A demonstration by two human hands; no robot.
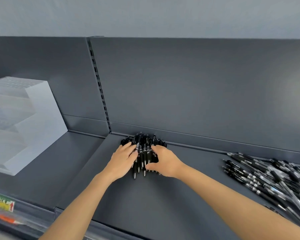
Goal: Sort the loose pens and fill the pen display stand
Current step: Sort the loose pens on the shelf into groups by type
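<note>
A bundle of black pens (143,149) lies on the dark grey shelf (145,196), its far ends against the back ledge and its tips pointing toward me. My left hand (124,161) presses against the bundle's left side with fingers laid over the pens. My right hand (163,161) cups the right side, thumb curled under the near tips. A second, loose pile of black pens (270,179) spreads over the shelf at the right. The grey stepped pen display stand (21,122) stands at the left with no pens visible in its tiers.
The shelf's back panel (197,92) rises directly behind the bundle, with a slotted upright (99,84) left of it. A price-label strip (3,203) runs along the shelf's front edge at lower left.
</note>
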